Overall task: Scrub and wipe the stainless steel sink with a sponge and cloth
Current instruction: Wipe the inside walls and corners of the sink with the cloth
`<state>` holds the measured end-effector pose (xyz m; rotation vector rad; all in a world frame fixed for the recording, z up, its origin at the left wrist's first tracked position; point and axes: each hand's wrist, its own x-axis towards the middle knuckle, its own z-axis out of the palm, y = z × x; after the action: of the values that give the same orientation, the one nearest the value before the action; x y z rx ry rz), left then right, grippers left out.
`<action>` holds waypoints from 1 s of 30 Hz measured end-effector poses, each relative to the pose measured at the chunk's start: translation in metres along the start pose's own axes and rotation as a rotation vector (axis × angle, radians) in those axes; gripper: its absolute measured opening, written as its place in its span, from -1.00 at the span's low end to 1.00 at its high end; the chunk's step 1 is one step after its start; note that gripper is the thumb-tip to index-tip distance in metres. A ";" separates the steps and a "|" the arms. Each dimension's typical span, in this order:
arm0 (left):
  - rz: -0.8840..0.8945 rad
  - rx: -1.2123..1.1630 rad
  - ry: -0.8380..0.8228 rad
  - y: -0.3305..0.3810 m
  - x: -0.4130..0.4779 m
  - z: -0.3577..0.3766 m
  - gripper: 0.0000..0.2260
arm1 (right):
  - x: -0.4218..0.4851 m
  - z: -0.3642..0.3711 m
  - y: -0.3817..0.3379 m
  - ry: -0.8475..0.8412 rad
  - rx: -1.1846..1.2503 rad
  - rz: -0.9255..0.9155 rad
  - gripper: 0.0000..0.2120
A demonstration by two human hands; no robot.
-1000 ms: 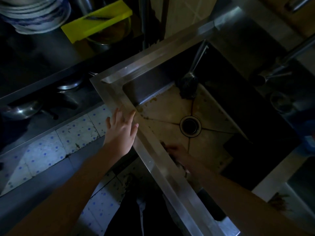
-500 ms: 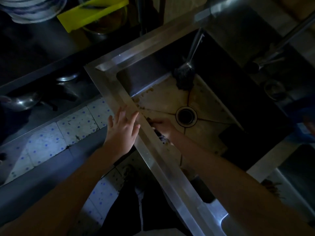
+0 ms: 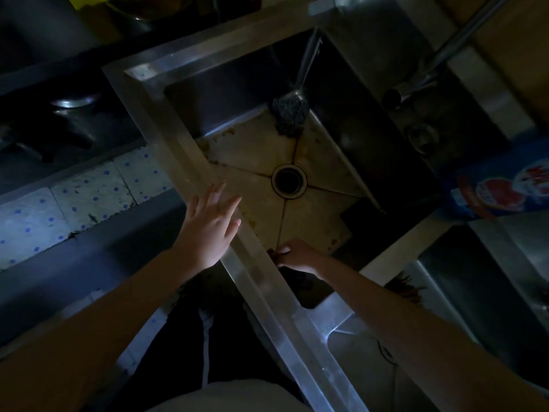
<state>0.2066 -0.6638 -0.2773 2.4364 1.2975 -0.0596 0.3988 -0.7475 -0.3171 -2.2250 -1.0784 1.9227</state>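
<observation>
The stainless steel sink has a stained, yellowish floor with a round drain in the middle. My left hand lies flat on the front rim, fingers spread, holding nothing. My right hand is down inside the basin against the near wall. Its fingers are curled on a small dark sponge that is mostly hidden by the hand and the rim. A dark flat rectangle, maybe a cloth, lies in the basin's right corner.
A dark wire scrubber on a handle leans in the far corner. The tap reaches over the right side, next to a blue packet. A stove sits left, and a second basin lower right.
My right hand slid along the near wall, first toward the left corner, then back right to the near corner. My left hand stayed on the rim. The view shifted up over the sink.
</observation>
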 end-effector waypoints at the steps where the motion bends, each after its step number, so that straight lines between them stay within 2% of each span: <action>1: 0.017 0.008 -0.008 0.003 -0.002 0.003 -0.59 | -0.001 -0.001 0.003 -0.010 -0.074 0.001 -0.84; 5: 0.051 0.028 -0.046 0.009 -0.012 0.010 -0.56 | -0.011 0.000 0.013 -0.073 -0.334 0.028 -0.80; 8: 0.058 0.007 -0.052 0.012 -0.017 0.010 -0.55 | -0.014 -0.002 0.018 -0.105 -0.484 0.010 -0.66; 12: 0.072 -0.002 -0.068 0.014 -0.024 0.011 -0.54 | -0.019 -0.003 0.027 -0.136 -0.702 -0.002 -0.67; 14: 0.088 -0.017 -0.074 0.017 -0.029 0.014 -0.53 | -0.025 -0.014 0.035 -0.086 -0.738 0.008 -0.67; 20: 0.058 0.016 -0.064 0.025 -0.039 0.023 -0.52 | -0.041 -0.083 0.058 0.273 -0.934 0.119 -0.79; 22: 0.056 0.017 -0.044 0.026 -0.040 0.023 -0.53 | -0.042 -0.083 0.058 0.301 -0.965 0.143 -0.77; 24: 0.052 0.009 -0.036 0.028 -0.040 0.023 -0.54 | -0.044 -0.063 0.047 0.248 -0.951 0.117 -0.77; 28: 0.037 -0.005 -0.024 0.034 -0.046 0.025 -0.54 | -0.036 0.001 0.028 -0.053 -0.820 -0.001 -0.77; 30: 0.040 0.004 -0.008 0.036 -0.051 0.028 -0.54 | -0.028 0.012 0.028 -0.106 -0.753 -0.015 -0.79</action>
<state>0.2108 -0.7317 -0.2811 2.4617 1.2460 -0.0607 0.4016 -0.7880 -0.3080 -2.4026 -2.1090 1.8396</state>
